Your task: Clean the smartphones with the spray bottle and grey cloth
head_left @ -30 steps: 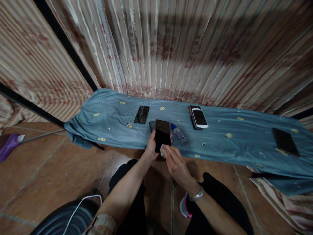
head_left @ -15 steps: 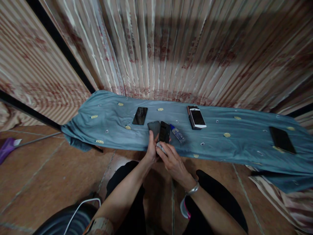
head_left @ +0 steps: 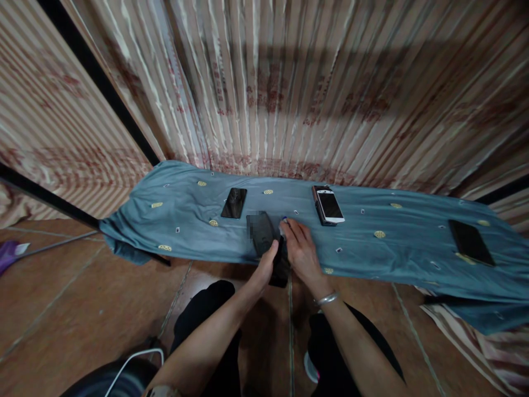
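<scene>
My left hand (head_left: pixel 266 267) is closed around a black phone (head_left: pixel 281 271), held tilted over the cloth's front edge. My right hand (head_left: pixel 302 251) reaches past that phone with fingers bent down over the small spray bottle; only a bit of its blue cap (head_left: pixel 285 219) shows and the hand hides the rest. Something whitish is at those fingertips, too small to name. Just left of both hands a dark grey phone or case (head_left: pixel 263 234) lies on the cloth, partly blurred into blocks.
A teal patterned cloth (head_left: pixel 190 237) covers the narrow table. On it lie a black phone (head_left: pixel 234 203) at left, a white phone (head_left: pixel 330 207) resting on a dark case, and a dark tablet-like device (head_left: pixel 471 242) at right. A striped curtain (head_left: pixel 256 82) hangs behind.
My right hand has left the held phone and moved forward onto the bottle, which it now covers. My left hand has drawn the black phone lower, toward me.
</scene>
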A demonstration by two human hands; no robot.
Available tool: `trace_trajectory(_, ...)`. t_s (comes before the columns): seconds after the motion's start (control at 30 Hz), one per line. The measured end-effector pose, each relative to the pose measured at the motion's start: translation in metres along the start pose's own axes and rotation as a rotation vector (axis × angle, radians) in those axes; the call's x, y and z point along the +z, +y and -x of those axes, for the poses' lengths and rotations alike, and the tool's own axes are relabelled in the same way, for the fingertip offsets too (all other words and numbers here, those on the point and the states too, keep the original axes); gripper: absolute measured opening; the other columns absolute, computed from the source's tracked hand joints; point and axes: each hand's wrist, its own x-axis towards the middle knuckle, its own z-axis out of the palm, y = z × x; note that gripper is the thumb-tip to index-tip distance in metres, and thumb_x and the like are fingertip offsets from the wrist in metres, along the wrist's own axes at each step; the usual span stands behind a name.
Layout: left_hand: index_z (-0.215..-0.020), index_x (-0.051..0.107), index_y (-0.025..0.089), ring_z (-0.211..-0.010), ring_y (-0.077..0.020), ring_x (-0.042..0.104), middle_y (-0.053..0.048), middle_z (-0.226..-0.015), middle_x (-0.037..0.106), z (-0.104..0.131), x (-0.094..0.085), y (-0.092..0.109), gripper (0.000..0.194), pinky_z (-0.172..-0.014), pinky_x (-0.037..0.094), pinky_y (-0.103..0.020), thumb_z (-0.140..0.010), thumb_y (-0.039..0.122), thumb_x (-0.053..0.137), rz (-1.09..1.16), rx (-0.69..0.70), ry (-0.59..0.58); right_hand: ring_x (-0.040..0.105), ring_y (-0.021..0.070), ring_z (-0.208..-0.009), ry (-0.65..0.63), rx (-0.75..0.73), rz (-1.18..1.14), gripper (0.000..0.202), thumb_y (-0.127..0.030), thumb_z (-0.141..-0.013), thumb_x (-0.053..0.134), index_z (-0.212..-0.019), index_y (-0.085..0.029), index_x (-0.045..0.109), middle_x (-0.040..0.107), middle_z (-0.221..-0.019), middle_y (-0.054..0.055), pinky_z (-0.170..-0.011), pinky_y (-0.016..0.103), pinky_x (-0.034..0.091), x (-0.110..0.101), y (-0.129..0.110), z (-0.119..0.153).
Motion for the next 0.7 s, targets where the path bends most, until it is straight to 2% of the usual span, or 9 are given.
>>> trace_trajectory(0.17, -0.103, 0.069, 0.011, -0.082, -0.0210, 0.070, -0.010, -0.086, 0.074, 0.001, -0.003, -0.002, 0.039, -0.078, 0.053, -0.029, -0.080, 0.042, 0.065, -0.123, 0.018, 0.005, 0.050, 0.0255, -0.118, -0.003, 0.060, -0.065, 0.041, -0.014, -0.095, 0.034, -0.132, -0.014, 0.052, 0.058, -0.124, 0.015, -0.099, 0.046, 0.046, 0.003, 0.011, -0.005)
trace_trajectory(0.27, -0.099, 0.068, 0.009, -0.065, -0.0201, 0.069, -0.011, -0.079, 0.073, 0.000, -0.005, -0.001, 0.042, -0.062, 0.053, -0.029, -0.081, 0.047, 0.062, -0.163, 0.009, -0.007, 0.053, 0.0250, -0.114, -0.017, 0.113, -0.108, 0.038, -0.018, -0.095, 0.033, -0.126, -0.012, 0.056, 0.062, -0.120, 0.015, -0.098, 0.047, 0.046, 0.002, 0.019, -0.005)
trace_trajectory(0.33, -0.100, 0.067, 0.009, -0.062, -0.0198, 0.068, -0.012, -0.079, 0.073, 0.000, -0.005, 0.001, 0.041, -0.058, 0.052, -0.028, -0.084, 0.046, 0.058, -0.166, 0.007, -0.015, 0.056, 0.0243, -0.111, -0.017, 0.171, -0.159, 0.037, -0.020, -0.095, 0.034, -0.122, -0.013, 0.059, 0.064, -0.118, 0.014, -0.098, 0.046, 0.046, 0.002, 0.024, -0.003)
trace_trajectory(0.53, -0.104, 0.066, 0.007, -0.072, -0.0213, 0.070, -0.014, -0.081, 0.073, 0.004, -0.001, 0.008, 0.038, -0.072, 0.055, -0.033, -0.092, 0.037, 0.046, -0.042, -0.071, -0.015, 0.063, 0.0232, -0.098, 0.032, 0.497, -0.453, 0.036, -0.034, -0.091, 0.042, -0.114, -0.017, 0.064, 0.069, -0.108, 0.010, -0.090, 0.040, 0.047, 0.004, 0.034, 0.002)
trace_trajectory(0.7, -0.109, 0.065, 0.006, -0.081, -0.0247, 0.071, -0.016, -0.088, 0.073, 0.001, -0.004, 0.012, 0.046, -0.078, 0.055, -0.038, -0.093, 0.042, 0.042, 0.088, -0.181, -0.049, 0.063, 0.0181, -0.075, 0.145, 0.859, -0.918, 0.036, -0.047, -0.077, 0.059, -0.095, -0.018, 0.069, 0.071, -0.085, 0.003, -0.071, 0.032, 0.049, 0.013, 0.035, 0.001)
